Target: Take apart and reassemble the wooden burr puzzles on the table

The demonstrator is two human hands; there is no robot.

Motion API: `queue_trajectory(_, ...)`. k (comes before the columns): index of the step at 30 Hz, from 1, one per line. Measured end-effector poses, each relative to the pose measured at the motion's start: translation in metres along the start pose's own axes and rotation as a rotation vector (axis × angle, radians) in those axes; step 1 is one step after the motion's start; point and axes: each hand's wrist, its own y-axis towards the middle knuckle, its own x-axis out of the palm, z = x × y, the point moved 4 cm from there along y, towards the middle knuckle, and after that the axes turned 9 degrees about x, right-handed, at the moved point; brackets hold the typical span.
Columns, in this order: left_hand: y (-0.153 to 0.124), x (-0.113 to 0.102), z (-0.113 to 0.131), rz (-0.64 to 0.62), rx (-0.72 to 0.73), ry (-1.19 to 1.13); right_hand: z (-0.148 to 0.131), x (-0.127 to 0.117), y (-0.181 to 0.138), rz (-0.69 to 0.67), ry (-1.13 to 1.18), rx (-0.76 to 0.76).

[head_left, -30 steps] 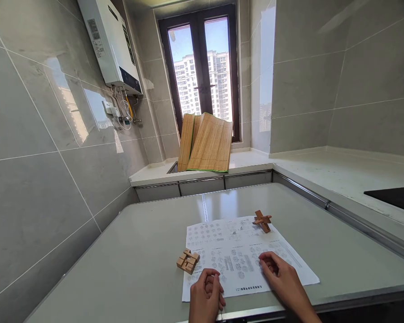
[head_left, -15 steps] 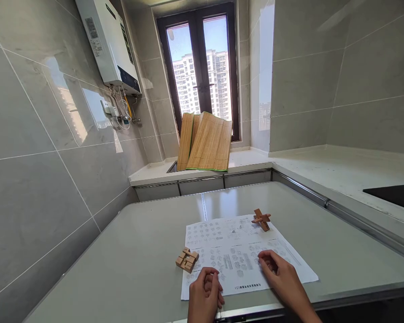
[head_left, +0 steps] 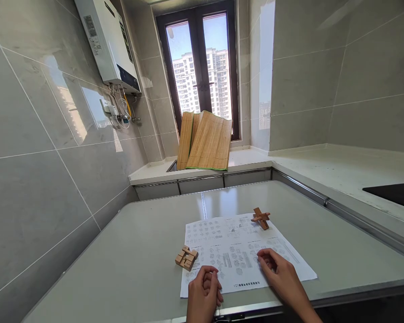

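A sheet of white paper point(head_left: 222, 240), printed with small diagrams and text, lies flat on the table. My left hand point(head_left: 204, 291) rests at its near left edge, fingers loosely curled in and nothing visible in them. Over the paper's right part, my right hand point(head_left: 278, 271) is also loosely curled, with nothing seen inside it. A squarish light wooden block puzzle point(head_left: 186, 258) sits at the sheet's left edge, just beyond my left hand and apart from it. At the far right corner stands a reddish-brown cross-shaped wooden puzzle point(head_left: 261, 218), out of reach of my right fingers.
The pale table point(head_left: 121, 264) has a metal front edge. Behind it runs a white counter point(head_left: 249, 158) with a folded bamboo mat point(head_left: 210, 143) leaning before the window. A black panel point(head_left: 397, 195) lies on the right counter. A water heater point(head_left: 109, 45) hangs on the left wall.
The view has shifted very slightly. Both hands, the paper and the two wooden puzzles keep their places.
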Motion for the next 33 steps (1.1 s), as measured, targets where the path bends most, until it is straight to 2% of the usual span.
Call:
queue_trajectory(6,-0.001,0.001,-0.002,-0.022,0.0,0.018,-0.002,-0.001,-0.001,-0.013,0.002,0.007)
queue_trajectory(10,-0.002,-0.002,0.007,-0.035,0.012,0.014,-0.004,-0.002,-0.001,-0.007,0.019,0.005)
queue_trajectory(12,0.002,-0.01,0.016,-0.007,0.081,0.136,-0.003,-0.002,-0.001,-0.01,0.012,0.001)
queue_trajectory(15,0.012,-0.029,0.028,0.103,0.252,0.452,-0.003,-0.001,-0.001,-0.02,-0.01,-0.004)
queue_trajectory(19,0.033,-0.051,0.019,0.232,0.356,0.786,-0.003,-0.001,-0.001,-0.024,-0.019,0.0)
queue_trajectory(24,0.051,-0.064,0.002,0.163,0.294,0.947,-0.002,0.0,-0.001,-0.027,-0.016,-0.006)
queue_trajectory(29,0.052,-0.071,0.0,0.134,0.201,0.9,-0.002,0.0,-0.001,-0.035,-0.031,-0.008)
queue_trajectory(33,0.051,-0.073,0.002,0.124,0.182,0.811,-0.003,0.0,-0.001,-0.029,-0.032,-0.009)
